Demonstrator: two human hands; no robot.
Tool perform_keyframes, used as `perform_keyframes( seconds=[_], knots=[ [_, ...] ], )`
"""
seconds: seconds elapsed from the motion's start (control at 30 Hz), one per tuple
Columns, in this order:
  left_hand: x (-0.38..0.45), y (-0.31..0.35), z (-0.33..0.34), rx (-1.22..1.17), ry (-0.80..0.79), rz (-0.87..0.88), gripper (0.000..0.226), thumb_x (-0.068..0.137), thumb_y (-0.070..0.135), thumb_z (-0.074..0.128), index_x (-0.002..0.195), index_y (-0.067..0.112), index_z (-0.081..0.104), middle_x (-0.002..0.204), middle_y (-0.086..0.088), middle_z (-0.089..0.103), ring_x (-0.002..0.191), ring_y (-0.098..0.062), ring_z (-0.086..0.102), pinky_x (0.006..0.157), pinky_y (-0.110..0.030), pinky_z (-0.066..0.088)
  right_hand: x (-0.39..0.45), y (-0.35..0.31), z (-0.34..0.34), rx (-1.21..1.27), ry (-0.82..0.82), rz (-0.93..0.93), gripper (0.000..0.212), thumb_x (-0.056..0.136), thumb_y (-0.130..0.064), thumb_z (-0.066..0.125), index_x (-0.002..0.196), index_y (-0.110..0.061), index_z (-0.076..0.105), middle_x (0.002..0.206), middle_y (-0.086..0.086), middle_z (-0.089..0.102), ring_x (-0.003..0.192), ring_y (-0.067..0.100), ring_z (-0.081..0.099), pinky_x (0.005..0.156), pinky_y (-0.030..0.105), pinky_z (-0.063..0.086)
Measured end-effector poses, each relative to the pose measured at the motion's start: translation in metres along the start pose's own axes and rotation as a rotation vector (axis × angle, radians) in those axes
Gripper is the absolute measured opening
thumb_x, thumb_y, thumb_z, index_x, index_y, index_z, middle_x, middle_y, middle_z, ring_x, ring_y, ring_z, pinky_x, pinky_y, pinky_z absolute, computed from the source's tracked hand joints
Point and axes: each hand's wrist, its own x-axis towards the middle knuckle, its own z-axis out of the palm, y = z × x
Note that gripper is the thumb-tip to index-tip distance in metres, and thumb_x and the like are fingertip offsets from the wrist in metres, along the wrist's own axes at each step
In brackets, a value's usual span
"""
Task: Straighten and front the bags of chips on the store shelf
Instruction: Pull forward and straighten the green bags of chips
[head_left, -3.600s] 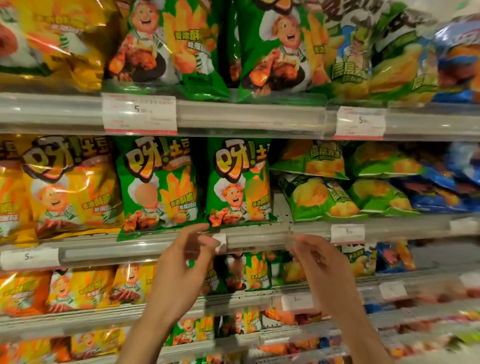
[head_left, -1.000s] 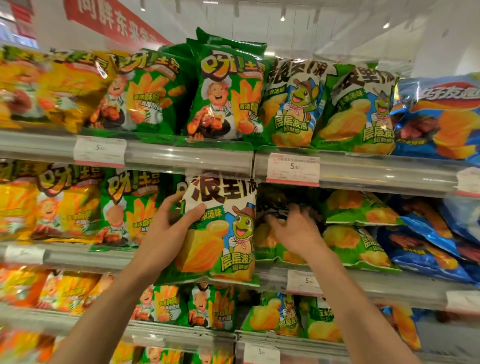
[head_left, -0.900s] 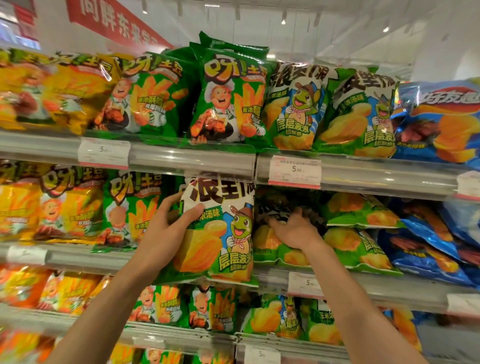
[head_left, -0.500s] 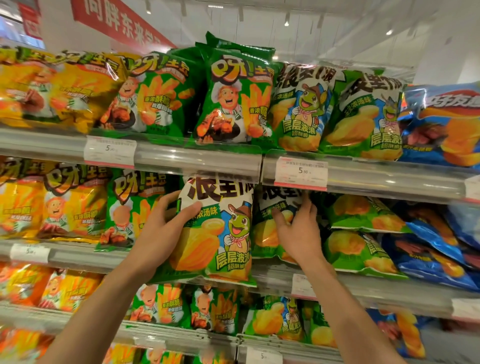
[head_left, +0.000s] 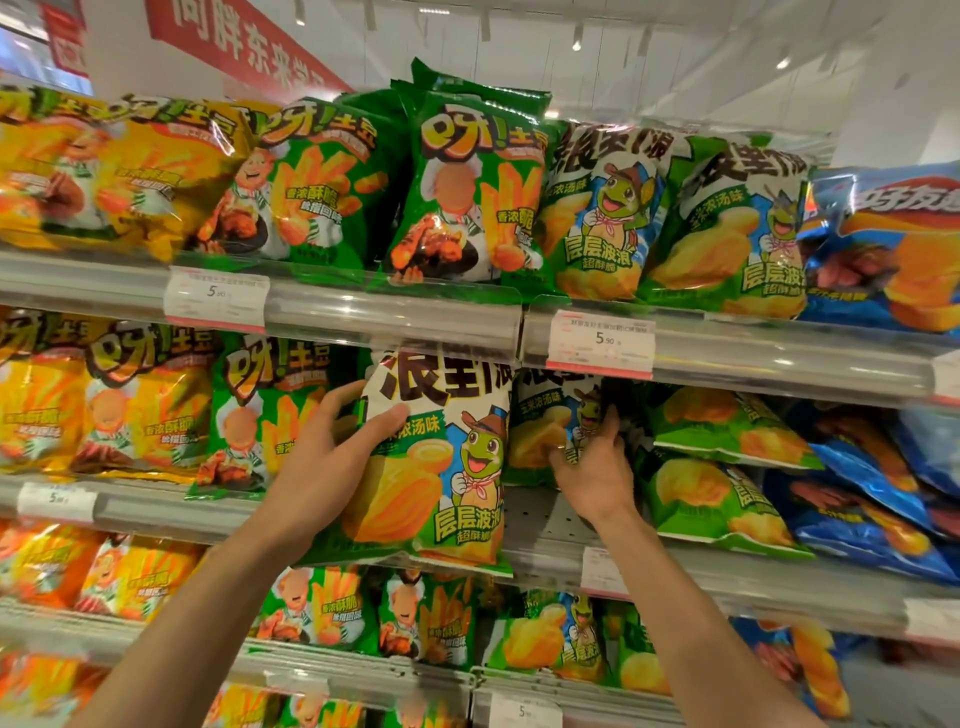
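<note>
on the middle shelf (head_left: 545, 525), left hand (head_left: 332, 457) grips upright frog-mascot chip bag (head_left: 436, 467) by its left edge; right hand (head_left: 597, 467) pinches second frog-mascot bag (head_left: 545, 426) behind it.

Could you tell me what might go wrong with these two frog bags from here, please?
1. The front frog bag overhangs the shelf lip, held only by the left hand; letting go early could drop it.
2. The right hand stands a second frog bag up; released, it may slump back.
3. The flat green bags beside it could slide if nudged.
</note>
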Motion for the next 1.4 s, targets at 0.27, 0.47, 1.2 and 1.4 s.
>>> perform_keyframes(
  seconds=[0.27, 0.47, 1.2, 1.4],
  knots=[
    [-0.007, -0.007, 0.025, 0.008, -0.048, 0.039, 0.047, 0.090, 0.043, 0.065, 0.131, 0.045, 0.043, 0.104, 0.016, 0.064, 0.076, -0.001, 0.073, 0.059, -0.018, 0.055, -0.023, -0.014, -0.037, 0.268, -0.041, -0.084, 0.061, 0.099, -0.040, 0.056, 0.151, -0.019, 0.033, 0.143, 0.006, 0.051, 0.132, 0.024, 0.049, 0.103, 0.033, 0.040],
    [0.001, -0.016, 0.089, 0.061, -0.074, 0.093, 0.048, 0.094, 0.047, 0.060, 0.137, 0.044, 0.038, 0.123, 0.020, 0.060, 0.100, 0.005, 0.064, 0.085, -0.020, 0.054, -0.068, -0.017, -0.076, 0.476, -0.171, -0.104, 0.053, 0.097, -0.056, 0.047, 0.146, -0.035, 0.039, 0.127, -0.016, 0.060, 0.100, -0.010, 0.058, 0.083, 0.018, 0.049],
    [0.029, -0.045, 0.126, 0.141, -0.244, 0.140, 0.078, 0.097, 0.052, 0.054, 0.160, 0.032, 0.011, 0.152, 0.022, 0.032, 0.138, 0.003, 0.030, 0.113, -0.021, 0.032, -0.066, 0.013, -0.066, 0.301, -0.195, -0.134, 0.065, 0.094, -0.043, 0.063, 0.152, -0.037, 0.033, 0.145, -0.016, 0.049, 0.128, -0.003, 0.049, 0.112, 0.029, 0.041],
    [-0.002, -0.061, 0.095, 0.206, -0.171, 0.273, 0.060, 0.096, 0.036, 0.062, 0.150, 0.033, 0.036, 0.148, 0.015, 0.042, 0.133, 0.006, 0.042, 0.107, -0.021, 0.042, -0.109, 0.021, -0.085, 0.401, -0.120, -0.105, 0.032, 0.097, -0.029, 0.061, 0.128, -0.031, 0.058, 0.119, -0.020, 0.065, 0.107, -0.011, 0.059, 0.095, 0.017, 0.050]
  ],
)
